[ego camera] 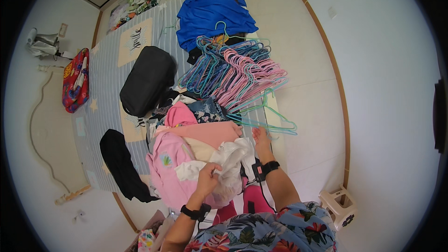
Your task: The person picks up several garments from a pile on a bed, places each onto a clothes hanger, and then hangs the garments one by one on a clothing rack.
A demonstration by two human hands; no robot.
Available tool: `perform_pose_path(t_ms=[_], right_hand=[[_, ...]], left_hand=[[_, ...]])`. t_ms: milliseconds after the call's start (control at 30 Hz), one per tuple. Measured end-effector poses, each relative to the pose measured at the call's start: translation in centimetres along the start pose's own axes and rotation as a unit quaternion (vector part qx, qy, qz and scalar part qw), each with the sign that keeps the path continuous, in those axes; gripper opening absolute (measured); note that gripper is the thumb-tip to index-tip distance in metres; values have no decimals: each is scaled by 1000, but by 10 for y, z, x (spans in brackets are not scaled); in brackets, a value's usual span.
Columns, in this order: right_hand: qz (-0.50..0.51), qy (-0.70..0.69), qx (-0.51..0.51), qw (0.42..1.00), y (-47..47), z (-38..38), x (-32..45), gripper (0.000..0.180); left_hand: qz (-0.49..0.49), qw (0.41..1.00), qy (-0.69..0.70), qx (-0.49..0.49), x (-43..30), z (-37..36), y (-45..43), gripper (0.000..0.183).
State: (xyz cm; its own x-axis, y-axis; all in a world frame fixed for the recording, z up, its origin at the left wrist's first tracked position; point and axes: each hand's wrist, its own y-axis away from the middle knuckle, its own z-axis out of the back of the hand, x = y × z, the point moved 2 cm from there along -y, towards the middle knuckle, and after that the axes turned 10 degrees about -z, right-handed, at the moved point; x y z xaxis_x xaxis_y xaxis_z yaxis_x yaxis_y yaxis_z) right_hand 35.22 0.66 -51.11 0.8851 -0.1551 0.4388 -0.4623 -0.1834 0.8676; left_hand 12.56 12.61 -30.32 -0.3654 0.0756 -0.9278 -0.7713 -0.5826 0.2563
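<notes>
My left hand [209, 175] pinches a thin white garment [232, 154], which is spread over a heap of clothes at the front of the bed. Under it lie a pink top [171, 168] with a small printed patch and a folded peach-coloured garment [206, 133]. My right hand [262, 141] is at the bed's right edge, beside the lower bar of a teal plastic hanger [259, 124]. Whether its fingers close on that hanger is not clear. A green hanger [267, 106] lies over the teal one. Behind them is a large pile of pink and blue hangers [234, 70].
Left of the heap are a black bag [148, 80] and a black garment [120, 164] on the striped bedsheet [101, 87]. Blue clothing [215, 17] is piled at the back. A red patterned bundle [76, 80] lies by the headboard. A plastic stool [339, 206] stands at right.
</notes>
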Motion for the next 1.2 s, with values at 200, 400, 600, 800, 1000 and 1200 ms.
perform_pose_path(t_ms=[200,400,600,800,1000,1200], right_hand=[[55,22,-12,998,77,15,17,18],[104,3,108,989,157,21,59,9],[154,52,201,966,238,14,106,7],[307,292,246,872,332,4,140,13],[319,447,318,773,405,-6,140,16],[380,437,450,680,465,-71,109,23]], left_hand=[[-22,999,-15,21,-16,10,20,37],[8,996,81,25,-48,24,43,38],[-6,979,200,-25,-97,48,70,35],[-44,971,227,-57,-160,85,97,31],[-120,972,199,-22,-201,95,130,28],[-165,964,206,-35,-240,110,160,28]])
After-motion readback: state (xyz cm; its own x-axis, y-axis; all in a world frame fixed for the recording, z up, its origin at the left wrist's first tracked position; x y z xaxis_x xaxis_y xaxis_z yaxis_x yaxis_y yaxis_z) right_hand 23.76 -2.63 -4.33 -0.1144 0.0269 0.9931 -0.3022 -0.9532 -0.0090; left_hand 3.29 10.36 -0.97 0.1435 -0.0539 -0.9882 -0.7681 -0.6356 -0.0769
